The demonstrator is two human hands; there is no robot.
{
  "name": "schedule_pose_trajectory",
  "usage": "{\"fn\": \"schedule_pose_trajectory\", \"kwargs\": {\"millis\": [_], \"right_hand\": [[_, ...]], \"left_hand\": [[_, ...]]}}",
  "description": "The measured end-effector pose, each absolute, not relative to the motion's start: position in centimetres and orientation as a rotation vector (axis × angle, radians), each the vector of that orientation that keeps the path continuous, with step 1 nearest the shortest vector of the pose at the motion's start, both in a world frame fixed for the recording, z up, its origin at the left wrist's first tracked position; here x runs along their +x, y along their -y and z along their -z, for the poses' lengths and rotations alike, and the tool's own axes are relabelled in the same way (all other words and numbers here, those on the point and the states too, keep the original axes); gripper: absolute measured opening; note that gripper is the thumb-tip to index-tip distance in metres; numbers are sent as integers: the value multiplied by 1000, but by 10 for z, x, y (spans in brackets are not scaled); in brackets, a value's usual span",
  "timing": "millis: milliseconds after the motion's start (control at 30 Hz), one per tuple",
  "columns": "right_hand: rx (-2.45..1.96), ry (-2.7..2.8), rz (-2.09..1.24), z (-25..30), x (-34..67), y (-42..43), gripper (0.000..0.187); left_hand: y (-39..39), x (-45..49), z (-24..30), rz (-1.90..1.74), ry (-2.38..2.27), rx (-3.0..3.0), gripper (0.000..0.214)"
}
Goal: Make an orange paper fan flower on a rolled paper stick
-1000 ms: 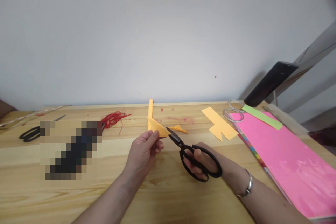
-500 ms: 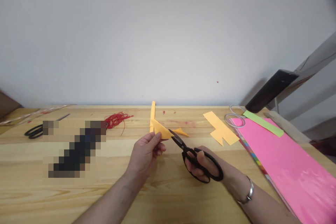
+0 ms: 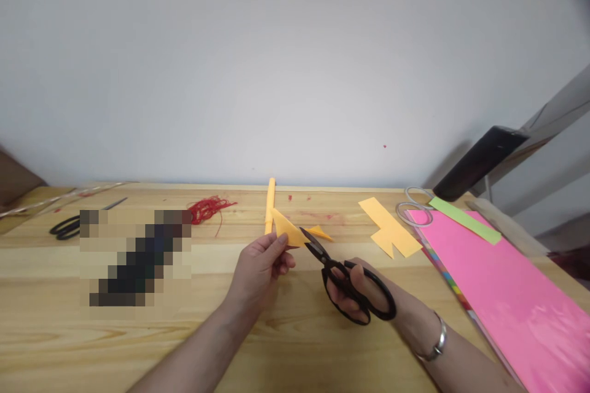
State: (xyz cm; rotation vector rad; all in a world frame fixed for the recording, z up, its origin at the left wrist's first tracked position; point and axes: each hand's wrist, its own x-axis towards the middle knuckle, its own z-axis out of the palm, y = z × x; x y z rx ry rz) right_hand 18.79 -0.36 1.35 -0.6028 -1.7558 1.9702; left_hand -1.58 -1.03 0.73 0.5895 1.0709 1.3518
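My left hand point(image 3: 267, 258) pinches a small pointed piece of orange paper point(image 3: 289, 231) between thumb and fingers. Black-handled scissors point(image 3: 332, 267) are in my right hand point(image 3: 354, 295), the thumb through one loop. Their blades are parted a little, and the tips lie at the right corner of the paper. Behind my left hand lies a rolled orange paper tube point(image 3: 270, 199). A folded orange scrap point(image 3: 319, 233) rests on the table just beyond the blades.
Cut orange paper pieces point(image 3: 389, 227) lie to the right, beside a pink paper pack point(image 3: 498, 295) with a green strip point(image 3: 465, 220) and a white cord point(image 3: 413, 212). Red thread point(image 3: 207, 209) and second scissors point(image 3: 67, 227) are at left. A black cylinder point(image 3: 479, 163) leans back right.
The whole view has shifted slightly. Both hands keep nearly the same pose, with the paper and the scissor tips still together at its right corner.
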Motion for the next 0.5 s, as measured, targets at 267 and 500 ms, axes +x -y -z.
{"fn": "schedule_pose_trajectory", "kwargs": {"millis": [267, 500], "right_hand": [[-625, 1726, -2003, -11, 187, 3, 69], [-633, 1741, -1979, -19, 186, 3, 64]], "left_hand": [[10, -16, -6, -1362, -1075, 592, 19], [11, -17, -4, -1345, -1093, 617, 19]]}}
